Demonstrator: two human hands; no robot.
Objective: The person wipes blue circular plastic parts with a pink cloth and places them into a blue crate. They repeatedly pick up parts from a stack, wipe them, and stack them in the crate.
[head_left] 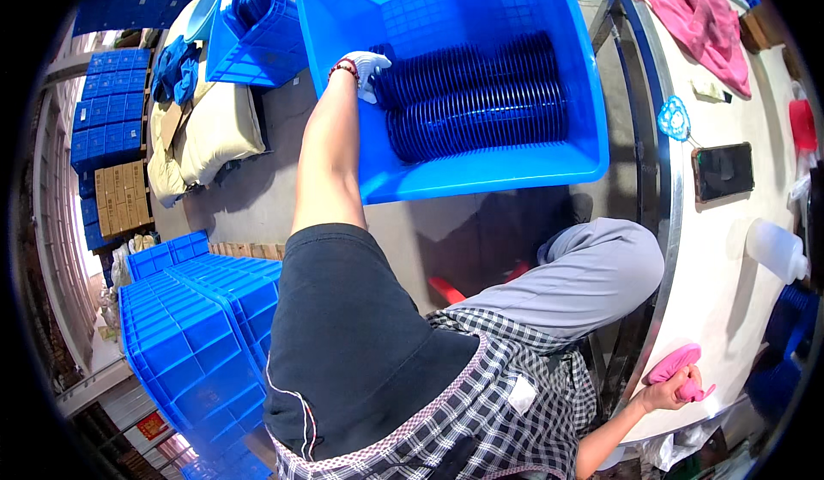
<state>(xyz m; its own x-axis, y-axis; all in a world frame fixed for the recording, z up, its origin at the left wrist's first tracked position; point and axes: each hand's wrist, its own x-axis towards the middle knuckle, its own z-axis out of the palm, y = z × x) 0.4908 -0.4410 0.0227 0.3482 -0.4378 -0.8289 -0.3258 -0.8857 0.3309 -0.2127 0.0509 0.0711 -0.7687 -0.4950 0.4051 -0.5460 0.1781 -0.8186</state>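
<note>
A large blue plastic crate (481,180) stands in front of me, holding rows of dark blue ribbed discs (481,124) set on edge. My left hand (367,72), in a white glove with a beaded bracelet at the wrist, reaches into it. Its fingers bend around the left end of the farther row; the discs partly hide the grip. Over the table at lower right, my bare right hand (668,392) is closed on a pink cloth (674,362). Part of that cloth spreads flat beyond the fingers, and a small end pokes out beside them.
The white table (712,248) with a metal edge runs along my right. On it lie a phone (723,172), a pink rag (704,34) and a white bottle (775,251). Stacked blue crates (193,326) stand at left, near pale sacks (225,124).
</note>
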